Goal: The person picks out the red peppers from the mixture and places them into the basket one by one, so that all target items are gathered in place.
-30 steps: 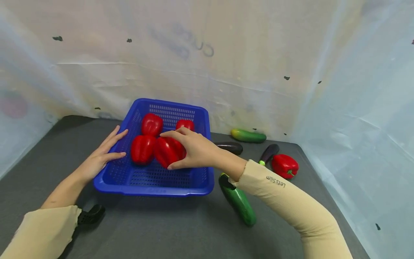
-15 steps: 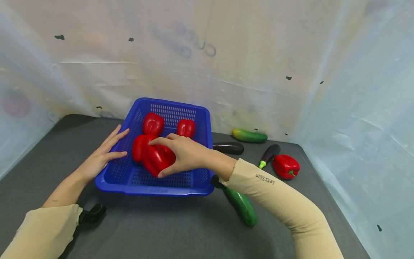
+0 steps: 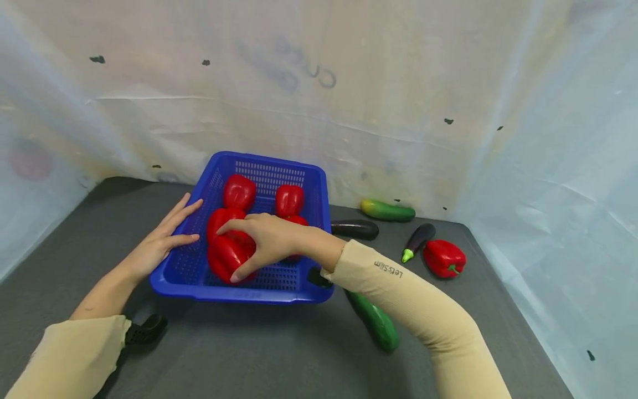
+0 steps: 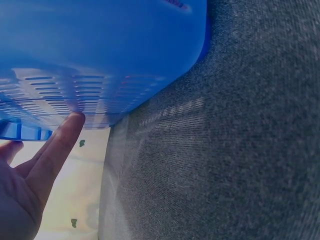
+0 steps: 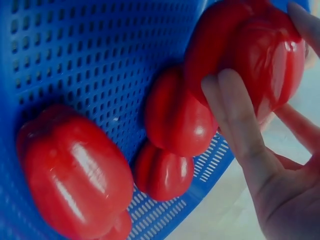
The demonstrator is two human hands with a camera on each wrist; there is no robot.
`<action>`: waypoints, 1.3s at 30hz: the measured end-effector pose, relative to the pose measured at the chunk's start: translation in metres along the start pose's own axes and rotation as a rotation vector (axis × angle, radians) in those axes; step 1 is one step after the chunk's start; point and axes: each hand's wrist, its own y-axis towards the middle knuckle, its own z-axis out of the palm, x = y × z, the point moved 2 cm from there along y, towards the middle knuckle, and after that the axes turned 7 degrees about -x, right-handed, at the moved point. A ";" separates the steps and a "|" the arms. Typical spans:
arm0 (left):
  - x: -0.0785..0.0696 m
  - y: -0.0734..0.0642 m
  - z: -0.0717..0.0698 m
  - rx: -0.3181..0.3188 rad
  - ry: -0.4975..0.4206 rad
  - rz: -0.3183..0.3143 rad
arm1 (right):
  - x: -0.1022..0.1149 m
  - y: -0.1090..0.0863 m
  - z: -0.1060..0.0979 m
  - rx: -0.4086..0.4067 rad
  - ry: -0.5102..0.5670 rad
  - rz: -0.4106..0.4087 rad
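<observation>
My right hand (image 3: 271, 238) grips a red bell pepper (image 3: 228, 259) inside the blue plastic basket (image 3: 239, 293), its thumb toward me and fingers on the far side. In the right wrist view, fingertips press against that glossy pepper (image 5: 265, 60). Another red pepper (image 3: 217, 220) sits right behind the held one and is partly covered. Further red peppers (image 3: 239, 192) lie in the basket, one (image 3: 297, 220) half hidden by my right hand. My left hand (image 3: 157, 244) rests its straight fingers over the basket's left rim; the left wrist view shows a finger (image 4: 57, 150) against the slotted side.
Right of the basket lie a green-yellow cucumber (image 3: 387, 210), a dark eggplant (image 3: 355, 229), a smaller eggplant (image 3: 418, 239), a red bell pepper (image 3: 443, 258) and a green cucumber (image 3: 376, 324) under my right forearm. A plastic sheet (image 3: 379, 72) hangs behind the dark table (image 3: 259, 354).
My right hand has moved left and toward me inside the basket with the pepper in its grip, uncovering the peppers on the right. My left hand has stayed on the rim.
</observation>
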 end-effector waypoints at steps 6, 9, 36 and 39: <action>0.000 0.002 0.001 0.001 -0.014 0.020 | 0.001 0.011 0.006 0.028 0.045 -0.013; 0.000 0.003 0.003 0.000 -0.015 0.017 | 0.001 0.016 0.011 0.043 0.055 -0.022; 0.000 0.002 -0.001 0.003 -0.018 0.015 | -0.008 0.025 0.030 0.046 0.033 -0.076; 0.001 0.001 0.000 0.002 -0.019 0.015 | -0.006 0.029 0.036 0.033 -0.001 -0.083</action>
